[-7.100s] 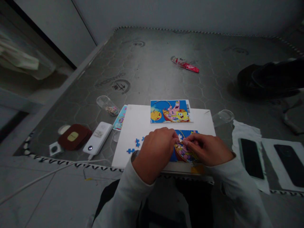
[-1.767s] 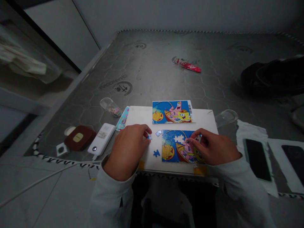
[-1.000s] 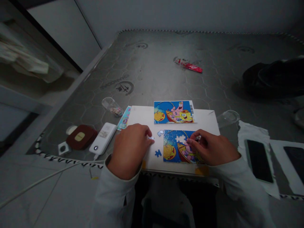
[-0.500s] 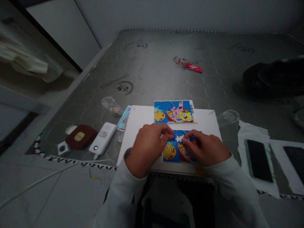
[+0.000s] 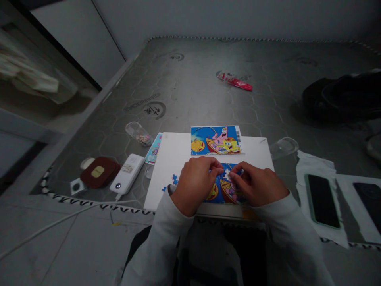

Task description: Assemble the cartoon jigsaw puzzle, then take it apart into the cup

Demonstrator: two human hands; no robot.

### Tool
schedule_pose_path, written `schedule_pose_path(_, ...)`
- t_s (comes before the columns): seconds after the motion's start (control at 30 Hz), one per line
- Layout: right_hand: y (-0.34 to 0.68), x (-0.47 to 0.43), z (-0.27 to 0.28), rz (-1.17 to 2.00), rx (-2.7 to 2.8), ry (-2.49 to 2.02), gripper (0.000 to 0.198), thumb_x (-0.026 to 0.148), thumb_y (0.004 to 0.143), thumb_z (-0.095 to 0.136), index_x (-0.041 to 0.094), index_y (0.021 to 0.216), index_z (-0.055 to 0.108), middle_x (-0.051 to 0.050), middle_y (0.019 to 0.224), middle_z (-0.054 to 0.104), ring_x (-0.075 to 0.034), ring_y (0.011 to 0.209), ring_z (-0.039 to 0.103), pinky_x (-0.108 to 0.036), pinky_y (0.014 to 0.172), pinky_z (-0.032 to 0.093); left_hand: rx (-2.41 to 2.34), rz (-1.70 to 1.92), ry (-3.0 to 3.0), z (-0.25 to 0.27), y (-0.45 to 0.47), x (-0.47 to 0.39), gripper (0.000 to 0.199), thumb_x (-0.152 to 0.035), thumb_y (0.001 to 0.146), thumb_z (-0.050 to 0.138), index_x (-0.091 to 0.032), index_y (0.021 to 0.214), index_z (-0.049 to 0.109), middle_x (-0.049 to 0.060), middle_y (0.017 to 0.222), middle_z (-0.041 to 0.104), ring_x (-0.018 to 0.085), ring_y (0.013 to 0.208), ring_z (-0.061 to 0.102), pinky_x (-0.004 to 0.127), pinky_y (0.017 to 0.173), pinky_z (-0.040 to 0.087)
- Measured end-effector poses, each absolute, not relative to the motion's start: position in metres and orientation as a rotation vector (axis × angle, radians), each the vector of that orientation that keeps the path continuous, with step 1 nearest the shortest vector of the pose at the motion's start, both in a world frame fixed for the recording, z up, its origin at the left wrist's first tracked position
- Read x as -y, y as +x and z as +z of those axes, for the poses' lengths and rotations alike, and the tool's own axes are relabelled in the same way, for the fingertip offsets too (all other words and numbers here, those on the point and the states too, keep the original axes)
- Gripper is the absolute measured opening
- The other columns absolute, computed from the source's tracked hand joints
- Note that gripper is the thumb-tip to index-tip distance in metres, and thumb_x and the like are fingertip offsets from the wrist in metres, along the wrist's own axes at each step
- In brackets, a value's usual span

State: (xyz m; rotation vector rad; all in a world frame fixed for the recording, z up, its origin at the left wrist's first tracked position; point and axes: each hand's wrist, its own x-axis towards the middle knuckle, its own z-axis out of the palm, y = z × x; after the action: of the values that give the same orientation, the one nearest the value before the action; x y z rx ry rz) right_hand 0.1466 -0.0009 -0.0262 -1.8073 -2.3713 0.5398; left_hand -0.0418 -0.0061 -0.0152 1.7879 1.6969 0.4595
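While L hand (image 5: pixel 196 184) & R hand (image 5: pixel 258 183) bend over puzzle (image 5: pixel 224 193), can't tell if either grip holds anything. Loose pcs (image 5: pixel 175 179) lie on white board (image 5: pixel 174 149).

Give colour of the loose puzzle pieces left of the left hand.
Blue; the loose puzzle pieces show in the head view.

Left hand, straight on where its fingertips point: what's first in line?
Likely the right hand, facing it across the white gap in the puzzle. Depth is unclear; if angled down, it may meet the puzzle first.
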Motion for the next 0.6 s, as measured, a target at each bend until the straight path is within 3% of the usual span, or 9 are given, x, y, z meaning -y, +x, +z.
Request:
schedule_pose_path(0.33,0.1477,-0.0037,-0.0291,0.641,2.422,-1.824,0.028,0.048,0.090,0.048,0.028,0.095,0.066,0.001,0.066,0.069,-0.017,0.057,0.060,-0.028,0.056,0.029,-1.752,0.397,1.831,-0.0122,-0.0367,0.0065,0.015,-0.034,0.089,0.063,-0.026,0.093,0.075,0.002,0.095,0.077,0.021,0.090,0.068,0.034,0.080,0.047)
schedule_pose_path(0.6,0.1432,-0.0041,-0.0360,0.649,2.450,-1.860,0.032,0.052,0.091,0.043,0.029,0.099,0.064,-0.001,0.072,0.069,-0.019,0.061,0.061,-0.028,0.057,0.028,-1.805,0.407,1.874,-0.0135,-0.0358,0.0086,0.010,-0.034,0.084,0.070,-0.029,0.092,0.072,-0.003,0.091,0.075,0.022,0.085,0.067,0.033,0.070,0.045)
